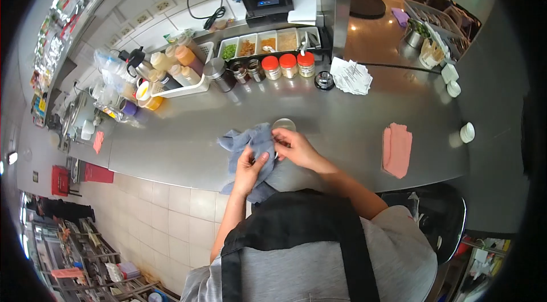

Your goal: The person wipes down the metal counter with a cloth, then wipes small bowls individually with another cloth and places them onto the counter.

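A crumpled blue-grey cloth (262, 140) is bunched between my hands, over the front edge of the steel counter (336, 111). My left hand (249, 170) grips its lower part, thumb on top. On the cloth's right side, my right hand (290, 147) has its fingers bent together against the fabric; something pale shows beneath them, too small to name. Just behind my right fingers is the round rim of a clear container (284, 124). Whether my right hand touches that container cannot be made out.
A folded pink cloth (396, 150) lies to the right, small white cups (467, 132) beyond it. Along the back stand red-lidded jars (289, 66), a tray of toppings (268, 43), papers (351, 76) and a white basket of bottles (181, 89).
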Tool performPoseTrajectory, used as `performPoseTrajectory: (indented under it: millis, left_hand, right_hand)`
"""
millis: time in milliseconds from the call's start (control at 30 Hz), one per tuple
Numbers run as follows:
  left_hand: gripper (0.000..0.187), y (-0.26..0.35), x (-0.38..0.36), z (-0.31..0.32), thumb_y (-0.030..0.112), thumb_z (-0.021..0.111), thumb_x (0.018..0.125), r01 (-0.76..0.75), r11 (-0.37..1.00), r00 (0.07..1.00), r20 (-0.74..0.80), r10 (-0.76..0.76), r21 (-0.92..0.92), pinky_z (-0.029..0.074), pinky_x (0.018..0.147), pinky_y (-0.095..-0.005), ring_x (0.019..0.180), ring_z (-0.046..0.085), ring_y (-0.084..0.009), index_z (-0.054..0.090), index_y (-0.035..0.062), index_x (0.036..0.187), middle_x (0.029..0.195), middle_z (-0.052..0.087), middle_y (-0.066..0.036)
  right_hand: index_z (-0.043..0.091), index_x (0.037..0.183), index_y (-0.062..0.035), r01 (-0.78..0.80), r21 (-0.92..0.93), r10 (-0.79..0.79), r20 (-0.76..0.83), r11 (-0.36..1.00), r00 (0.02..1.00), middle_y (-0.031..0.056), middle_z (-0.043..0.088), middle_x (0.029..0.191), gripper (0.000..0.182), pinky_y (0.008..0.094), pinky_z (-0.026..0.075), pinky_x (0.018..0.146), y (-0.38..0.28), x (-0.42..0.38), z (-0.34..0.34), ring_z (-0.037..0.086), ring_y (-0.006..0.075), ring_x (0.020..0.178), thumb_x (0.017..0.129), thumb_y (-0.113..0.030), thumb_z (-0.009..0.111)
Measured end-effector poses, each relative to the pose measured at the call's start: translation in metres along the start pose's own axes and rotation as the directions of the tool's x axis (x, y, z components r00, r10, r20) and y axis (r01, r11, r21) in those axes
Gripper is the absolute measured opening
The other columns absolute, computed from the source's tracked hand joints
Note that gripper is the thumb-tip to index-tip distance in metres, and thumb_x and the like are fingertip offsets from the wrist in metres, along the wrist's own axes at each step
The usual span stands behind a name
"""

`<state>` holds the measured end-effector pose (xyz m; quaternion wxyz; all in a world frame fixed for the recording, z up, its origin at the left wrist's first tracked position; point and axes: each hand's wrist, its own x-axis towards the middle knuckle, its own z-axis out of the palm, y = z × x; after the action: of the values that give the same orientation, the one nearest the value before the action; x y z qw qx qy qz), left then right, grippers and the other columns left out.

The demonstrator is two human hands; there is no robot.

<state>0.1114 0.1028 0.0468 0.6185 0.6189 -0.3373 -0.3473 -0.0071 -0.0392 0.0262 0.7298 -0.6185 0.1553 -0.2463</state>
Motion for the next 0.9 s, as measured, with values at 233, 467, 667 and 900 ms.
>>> performPoseTrajectory:
  millis: [233, 467, 667, 900]
  left_hand:
    - [0.035, -0.006, 0.013, 0.018, 0.005, 0.063, 0.09, -0.074, 0.995, 0.986, -0.145, 0.083, 0.061, 0.048, 0.086, -0.0286, 0.097, 0.058, -0.0139, 0.052, 0.0016, 0.122, 0.106, 0.061, -0.005]
    - [0.013, 0.015, 0.027, 0.005, 0.003, 0.054, 0.089, -0.102, 0.955, 0.941, -0.285, 0.183, 0.277, 0.048, 0.077, -0.027, 0.085, 0.058, -0.0119, 0.062, -0.0003, 0.099, 0.091, 0.064, -0.003]
    - [0.025, 0.009, 0.035, -0.007, 0.005, 0.053, 0.092, -0.106, 0.985, 0.961, -0.239, 0.136, 0.135, 0.046, 0.089, -0.0299, 0.101, 0.058, -0.0178, 0.057, -0.0036, 0.115, 0.109, 0.062, -0.009]
    - [0.042, 0.031, 0.03, -0.012, -0.01, 0.06, 0.078, -0.3, 0.848, 0.95, 0.061, 0.305, 0.438, 0.047, 0.089, -0.0295, 0.102, 0.062, -0.0156, 0.06, 0.0058, 0.117, 0.109, 0.067, -0.01]
  right_hand:
    - [0.059, 0.126, -0.0022, 0.02, -0.121, 0.005, 0.201, 0.992, 0.98, 0.0057, 0.061, 0.09, 0.031, 0.0232, 0.053, 0.06, -0.035, 0.0, -0.002, 0.06, 0.0083, 0.07, 0.099, -0.016, 0.053]
    - [0.048, 0.14, -0.0075, 0.134, -0.057, -0.131, 0.066, 0.989, 0.989, 0.0053, 0.051, 0.098, 0.045, 0.0229, 0.05, 0.055, -0.03, -0.004, 0.022, 0.055, 0.0088, 0.066, 0.097, -0.015, 0.057]
    - [0.054, 0.11, -0.0004, 0.142, -0.041, -0.146, -0.125, 0.989, 0.981, 0.005, 0.056, 0.09, 0.019, 0.0257, 0.048, 0.061, -0.034, -0.003, 0.038, 0.055, 0.0087, 0.075, 0.092, -0.006, 0.06]
    - [0.062, 0.101, 0.0009, 0.361, -0.665, -0.409, 0.091, 0.654, 0.908, 0.0148, 0.061, 0.09, 0.017, 0.0421, 0.048, 0.069, -0.046, 0.018, 0.021, 0.059, 0.037, 0.08, 0.085, -0.005, 0.061]
